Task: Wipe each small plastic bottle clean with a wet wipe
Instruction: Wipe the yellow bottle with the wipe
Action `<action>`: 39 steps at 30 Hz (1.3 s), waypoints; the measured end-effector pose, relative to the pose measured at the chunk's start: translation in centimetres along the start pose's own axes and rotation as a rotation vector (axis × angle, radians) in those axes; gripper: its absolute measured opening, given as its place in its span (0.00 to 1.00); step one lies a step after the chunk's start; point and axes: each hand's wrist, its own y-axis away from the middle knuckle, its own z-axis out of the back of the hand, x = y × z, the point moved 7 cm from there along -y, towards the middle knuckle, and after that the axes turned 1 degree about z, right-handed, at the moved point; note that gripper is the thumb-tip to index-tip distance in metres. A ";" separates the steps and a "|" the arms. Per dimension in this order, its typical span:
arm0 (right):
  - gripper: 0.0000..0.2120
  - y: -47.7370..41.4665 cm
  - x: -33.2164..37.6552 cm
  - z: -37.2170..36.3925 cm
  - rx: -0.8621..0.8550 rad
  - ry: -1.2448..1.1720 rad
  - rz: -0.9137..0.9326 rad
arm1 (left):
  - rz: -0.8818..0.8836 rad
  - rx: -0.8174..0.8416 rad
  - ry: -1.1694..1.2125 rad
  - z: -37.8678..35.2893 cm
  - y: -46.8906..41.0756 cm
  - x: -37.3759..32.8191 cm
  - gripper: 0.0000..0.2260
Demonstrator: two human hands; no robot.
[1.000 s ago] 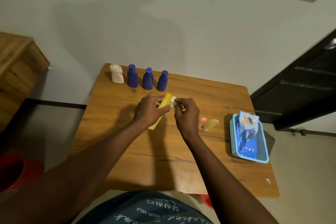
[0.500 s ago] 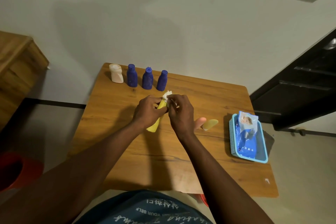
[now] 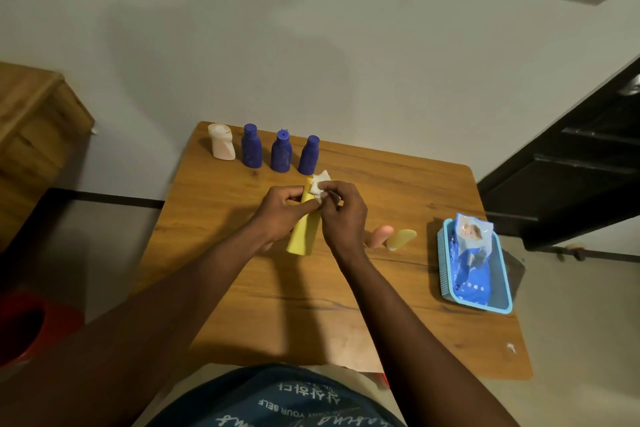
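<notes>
Wiping the far end of a yellow bottle (image 3: 302, 236) with a wet wipe (image 3: 318, 184), both hands on it over the table (image 3: 398, 322).

My left hand (image 3: 278, 217) curls round the bottle's middle. Its long axis runs away from me, base nearest my body and top tipped toward the row of blue bottles (image 3: 281, 156). My right hand (image 3: 343, 215), just right of the bottle, pinches the crumpled wipe against that top end, so the likely stroke runs down the bottle toward me.

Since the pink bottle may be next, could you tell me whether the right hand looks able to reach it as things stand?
Probably yes: the pink bottle lies just right of the right hand with nothing between them, though its grip holds the wet wipe at the yellow bottle.
</notes>
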 end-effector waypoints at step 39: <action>0.15 3.0 1.6 -2.0 0.309 0.250 0.274 | 0.261 -0.156 0.216 2.4 -0.2 1.3 0.18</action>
